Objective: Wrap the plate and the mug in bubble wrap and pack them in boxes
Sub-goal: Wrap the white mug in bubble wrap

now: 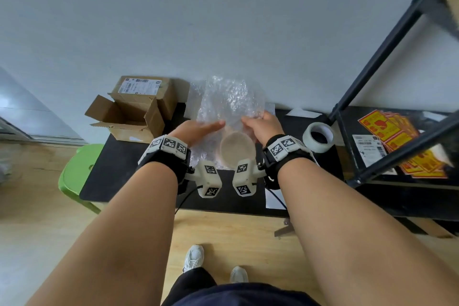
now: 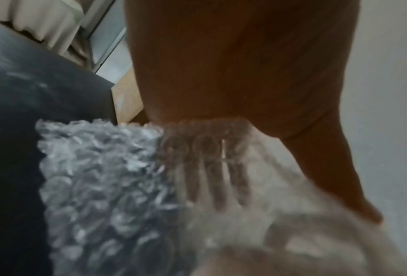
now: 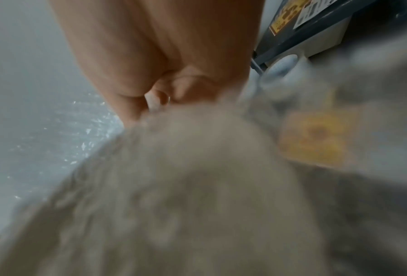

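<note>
1. A sheet of bubble wrap (image 1: 224,104) is held up between the two hands above the black bench (image 1: 119,169), its upper part standing against the pale wall.
2. The left hand (image 1: 196,129) is seen at the sheet's left edge with fingers extended; whether the wrap is pinched by its thumb cannot be told from the head view.
3. In the left wrist view the fingers (image 2: 211,179) are seen stretched out straight behind the wrap (image 2: 103,186), showing blurred through the plastic.
4. The right hand (image 1: 260,126) is closed on the sheet's right edge, and in the right wrist view its fingers (image 3: 155,100) are seen curled into the wrap (image 3: 174,205).
5. A beige mug (image 1: 236,148) is seen just below and between the hands, its mouth turned toward the camera, with wrap lying under and around it.
6. An open cardboard box (image 1: 126,117) stands on the bench to the left of the left hand, with a closed, labelled box (image 1: 146,89) just beyond it.
7. A roll of clear tape (image 1: 319,136) lies on the bench just to the right of the right hand.
8. Further right, yellow and red stickers (image 1: 395,136) and a printed label are spread on a black rack shelf (image 1: 367,131).
9. A green stool (image 1: 77,174) stands on the floor well to the left of the left forearm.
</note>
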`<state>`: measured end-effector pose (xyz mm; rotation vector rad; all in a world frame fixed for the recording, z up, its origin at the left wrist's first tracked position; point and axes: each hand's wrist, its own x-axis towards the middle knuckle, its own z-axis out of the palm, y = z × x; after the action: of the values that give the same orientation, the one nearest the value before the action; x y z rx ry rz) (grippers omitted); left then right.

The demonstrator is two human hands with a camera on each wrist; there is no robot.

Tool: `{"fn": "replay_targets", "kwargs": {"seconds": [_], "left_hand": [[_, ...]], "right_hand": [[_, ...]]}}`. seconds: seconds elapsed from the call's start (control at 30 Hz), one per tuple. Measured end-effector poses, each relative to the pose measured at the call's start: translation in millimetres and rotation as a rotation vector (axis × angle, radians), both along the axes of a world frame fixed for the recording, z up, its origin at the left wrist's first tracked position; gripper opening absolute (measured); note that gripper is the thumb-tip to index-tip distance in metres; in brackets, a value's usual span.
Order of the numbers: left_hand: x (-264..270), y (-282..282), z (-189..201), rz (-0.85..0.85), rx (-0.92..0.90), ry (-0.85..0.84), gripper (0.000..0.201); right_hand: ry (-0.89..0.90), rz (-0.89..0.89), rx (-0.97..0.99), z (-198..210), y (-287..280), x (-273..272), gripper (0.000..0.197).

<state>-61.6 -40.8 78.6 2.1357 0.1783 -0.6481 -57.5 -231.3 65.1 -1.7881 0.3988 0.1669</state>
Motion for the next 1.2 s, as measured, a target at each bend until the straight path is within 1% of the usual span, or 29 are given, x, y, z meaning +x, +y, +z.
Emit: {"fn": "replay_targets", "kwargs": {"seconds": [0.03,0.1,0.13,0.2,0.23,0.3,0.33,0.37,0.47,0.5,0.53,0.6,0.63,0.67,0.73,0.77,0.87,0.9,0.93,0.97,1.0,1.03,1.1,1.13,1.17,1.2], "left_hand": [[-1.0,2.0,-5.3,0.013,-0.079,0.037,0.109],[1.4,2.0,-16.6,-0.031,-0.141,0.078,0.1],[0.6,0.0,-14.7,-0.072,-0.146,0.079,0.096],[1.3,-2.8,-14.1,-0.092,-0.12,0.058,0.091],[2.6,-3.0,-15.6,-0.08,-0.123,0.057,0.085],[5.2,-0.3,-21.3,-0.077,-0.126,0.08,0.065],[6.6,2.1,-23.8,-0.083,-0.116,0.093,0.056],[8.1,4.3,-26.1,-0.085,-0.107,0.106,0.052],[14.1,9.6,-34.9,-0.057,-0.078,0.121,0.045],[17.6,11.1,-39.7,-0.043,-0.063,0.121,0.044],[20.9,13.1,-44.8,-0.039,-0.041,0.123,0.046],[25.8,15.7,-51.1,-0.044,0.015,0.138,0.055],[28.2,16.7,-54.3,-0.045,0.034,0.142,0.06],[30.0,17.7,-57.6,-0.043,0.05,0.145,0.063],[33.3,19.9,-63.7,-0.035,0.083,0.149,0.065],[34.8,20.9,-66.4,-0.024,0.106,0.146,0.064],[40.6,23.0,-75.8,0.033,0.138,0.14,0.061],[42.1,23.4,-77.8,0.052,0.143,0.142,0.06],[43.4,23.6,-80.4,0.07,0.139,0.14,0.06],[44.6,23.4,-82.6,0.085,0.128,0.143,0.06],[45.3,22.9,-84.8,0.101,0.12,0.147,0.061],[45.8,22.0,-86.4,0.113,0.118,0.15,0.061],[46.5,19.3,-90.0,0.116,0.136,0.157,0.057],[46.8,18.0,-93.0,0.119,0.142,0.159,0.055],[46.1,16.6,-94.9,0.123,0.147,0.164,0.053],[44.8,14.9,-96.7,0.125,0.149,0.175,0.051]], "right_hand": [[0.007,-0.012,-0.011,-1.6,-0.1,-0.4,0.019],[0.028,-0.033,-0.027,-7.4,-1.9,-1.1,0.02],[0.038,-0.038,-0.02,-9.6,-2.5,-1.8,0.019],[0.06,-0.04,-0.021,-14.7,-1.7,-2.0,0.019],[0.07,-0.046,-0.02,-17.2,-0.7,-2.1,0.023],[0.093,-0.076,-0.011,-23.4,2.4,0.1,0.036],[0.099,-0.086,-0.005,-25.1,4.4,0.7,0.036],[0.101,-0.095,0.016,-25.8,6.7,1.3,0.031],[0.128,-0.112,0.078,-28.6,12.2,6.4,0.028],[0.134,-0.1,0.095,-30.0,14.3,7.6,0.028],[0.139,-0.086,0.114,-32.0,16.4,8.6,0.032],[0.16,-0.066,0.133,-37.0,20.4,10.0,0.041],[0.173,-0.063,0.139,-39.2,22.5,9.6,0.038],[0.19,-0.061,0.143,-42.3,24.0,9.0,0.03],[0.224,-0.038,0.136,-50.4,27.1,8.5,0.021],[0.24,-0.013,0.136,-54.2,28.7,8.0,0.024],[0.299,0.025,0.111,-63.2,36.3,7.1,0.044],[0.318,0.036,0.102,-64.8,39.2,6.5,0.045],[0.335,0.051,0.107,-64.2,42.2,5.1,0.04],[0.358,0.055,0.141,-66.2,43.3,3.9,0.034],[0.387,0.036,0.201,-67.8,44.6,2.4,0.032],[0.432,0.007,0.253,-71.2,44.8,1.7,0.037],[0.499,-0.011,0.292,-83.0,41.0,2.6,0.068],[0.514,-0.016,0.272,-87.3,38.6,3.5,0.079],[0.524,-0.029,0.238,-87.4,38.0,2.8,0.079],[0.529,-0.032,0.195,-83.7,37.9,1.2,0.07]]}}
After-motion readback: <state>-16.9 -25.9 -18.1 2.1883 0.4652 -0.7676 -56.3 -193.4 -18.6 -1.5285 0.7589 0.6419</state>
